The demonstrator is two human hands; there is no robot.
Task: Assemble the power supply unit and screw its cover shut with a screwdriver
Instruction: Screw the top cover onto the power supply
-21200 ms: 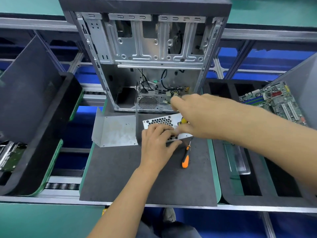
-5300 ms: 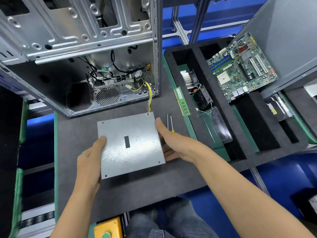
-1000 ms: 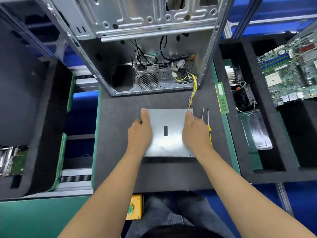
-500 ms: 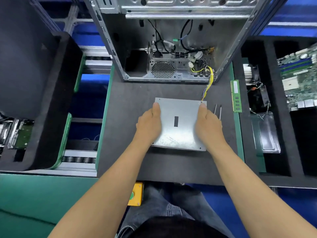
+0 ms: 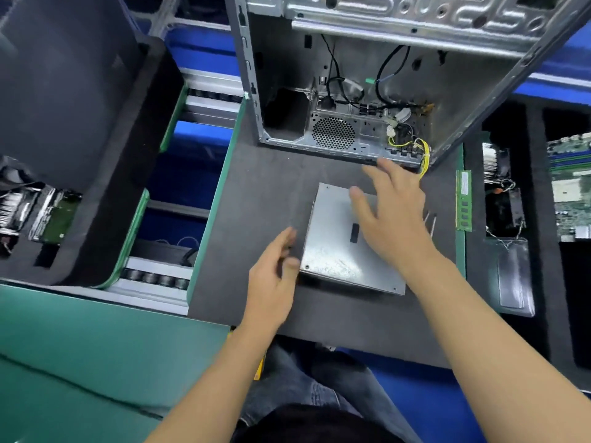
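Looking down from my head camera, the power supply unit [image 5: 339,251] lies flat on the dark tabletop [image 5: 256,187] between my two hands, its plain galvanised cover facing up with a small black slot near the middle and tiny holes at the corners I can see. A bundle of yellow wires [image 5: 423,158] runs from beyond my right fingertips toward the open computer case [image 5: 383,75]. My right hand [image 5: 393,215] hovers over the far right part of the cover with fingers spread wide and straight, holding nothing; whether it touches the metal I cannot tell, as it is blurred. My left hand [image 5: 275,273] sits at the near left corner of the unit, fingers loose and holding nothing, thumb just at the cover's edge. Just right of my right hand two thin screwdriver shafts [image 5: 430,222] poke out from behind it, lying on the tabletop. Further right, a green memory stick [image 5: 463,199] rests along the tabletop's green edge, and beyond it black foam trays [image 5: 537,187] hold a cooler and a motherboard [image 5: 572,183]. To the left of my left hand another black foam tray [image 5: 96,155] stands over a conveyor with rollers, with a green bench surface [image 5: 80,346] nearer to me
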